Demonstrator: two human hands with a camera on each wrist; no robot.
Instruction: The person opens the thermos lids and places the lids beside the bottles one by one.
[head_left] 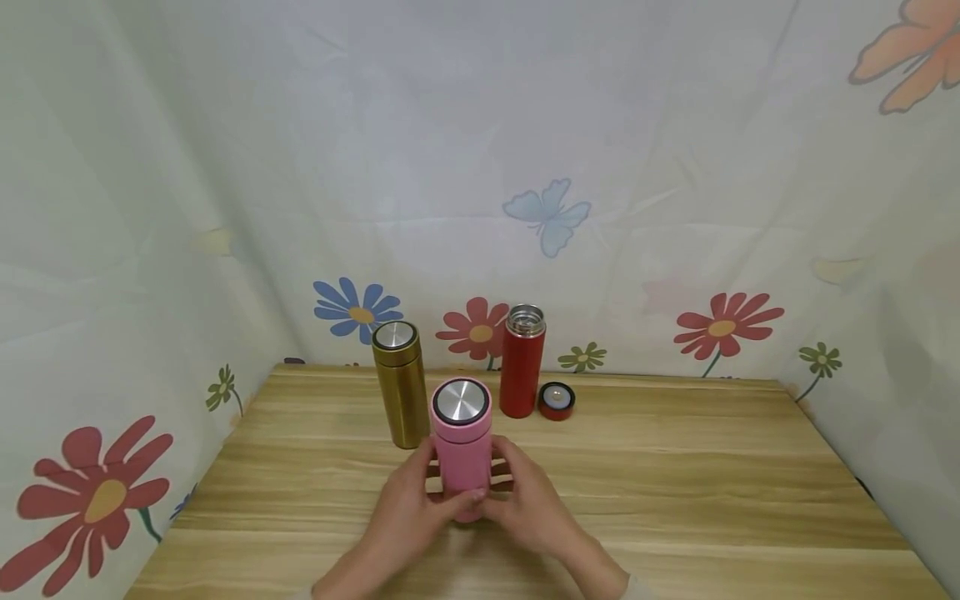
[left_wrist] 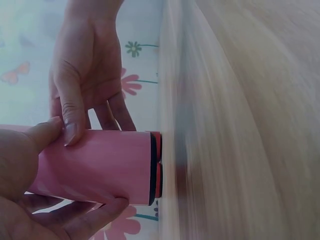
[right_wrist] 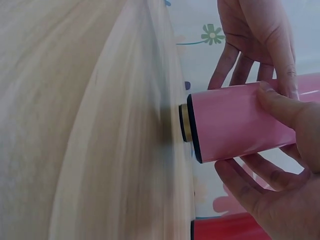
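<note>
Both hands hold a pink thermos bottle [head_left: 463, 467] between them, a little above the table in the wrist views. It stands upright with its pink, steel-topped lid [head_left: 461, 402] on. My left hand [head_left: 408, 504] grips its left side, the thumb across the near face. From the right, my right hand [head_left: 528, 504] grips it with the thumb near the left one. Behind to the left stands a gold thermos bottle [head_left: 405, 400], lid on. A red thermos bottle [head_left: 520, 375] stands behind to the right, its steel mouth uncovered. Beside it a red lid [head_left: 557, 402] lies underside up.
The wooden table [head_left: 697, 475] spreads out around the bottles. At its back and sides hangs a pale curtain [head_left: 420, 150] printed with flowers and butterflies.
</note>
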